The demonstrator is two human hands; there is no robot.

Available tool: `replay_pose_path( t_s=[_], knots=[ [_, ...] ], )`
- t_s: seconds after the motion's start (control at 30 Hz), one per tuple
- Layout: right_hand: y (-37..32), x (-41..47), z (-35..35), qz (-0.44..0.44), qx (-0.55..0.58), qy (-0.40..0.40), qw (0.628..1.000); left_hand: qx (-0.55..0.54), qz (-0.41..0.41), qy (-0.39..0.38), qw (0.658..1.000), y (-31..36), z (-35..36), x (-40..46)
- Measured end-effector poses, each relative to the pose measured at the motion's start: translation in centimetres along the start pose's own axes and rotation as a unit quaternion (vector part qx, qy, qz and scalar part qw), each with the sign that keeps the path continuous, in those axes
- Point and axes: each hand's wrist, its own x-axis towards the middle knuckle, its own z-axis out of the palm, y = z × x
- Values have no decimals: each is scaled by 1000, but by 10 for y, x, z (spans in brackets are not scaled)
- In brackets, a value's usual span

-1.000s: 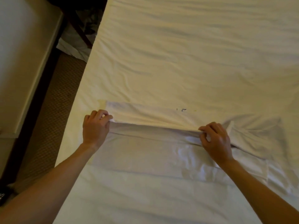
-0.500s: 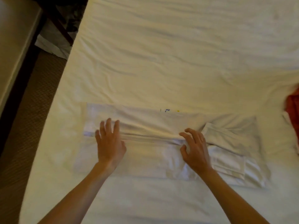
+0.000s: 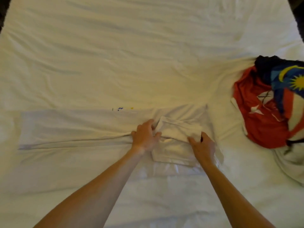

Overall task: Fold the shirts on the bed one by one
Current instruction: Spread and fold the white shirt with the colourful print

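Centrally, a white shirt [image 3: 79,129] is laid as a long band across the bed [image 3: 115,55]. Its folded sleeve [image 3: 177,130] is flanked by 2 hands: the left hand [image 3: 145,136] is pressed down with fingers spread, bunching the cloth, and the right hand [image 3: 203,145] is laid flat, fingers relaxed. Well to the right, a red shirt [image 3: 261,122] is heaped with other clothes.

Bed [image 3: 148,55]: fills the view, everything lies on it.
Shirt being folded [image 3: 74,127]: flat on near-centre of bed, long strip running left–right.
Folded sleeve [image 3: 177,130]: on top of shirt's right end.
Left hand [image 3: 144,137]: on shirt, just left of sleeve, touching it.
Right hand [image 3: 203,147]: on sleeve's right near corner.
Pile of other shirts [image 3: 271,104]: far right of bed, apart from the strip, a bit further back.
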Motion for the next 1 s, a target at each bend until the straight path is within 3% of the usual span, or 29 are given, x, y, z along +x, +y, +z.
replay_pose_path(
  t_s=[0.13, 0.27, 0.43, 0.53, 0.63, 0.73, 0.87, 1.0],
  knots=[
    [7, 2, -20, -114, 15, 90, 989, -2, -50, 5, 999, 15, -4, 23],
    [13, 2, -32, -219, -76, 143, 962, -9, 22, 38, 999, 25, -9, 14],
    [26, 9, -44, -351, -89, 195, 911, -14, 67, 62, 996, 26, -6, -22],
    [20, 15, -48, -433, 41, 101, 895, 29, 66, 42, 997, 23, -5, -28],
    [-3, 26, -56, -391, 145, 14, 909, -36, 18, 62, 997, 21, -6, -30],
    [-35, 44, -52, -346, 82, -67, 932, -73, -49, 120, 989, 15, 1, -34],
    [-42, 70, -38, -263, -32, -263, 928, -11, -88, 129, 988, 14, 17, -41],
    [-16, 87, -49, -231, 23, -242, 942, 5, -102, 155, 983, 21, 24, -29]
  ],
)
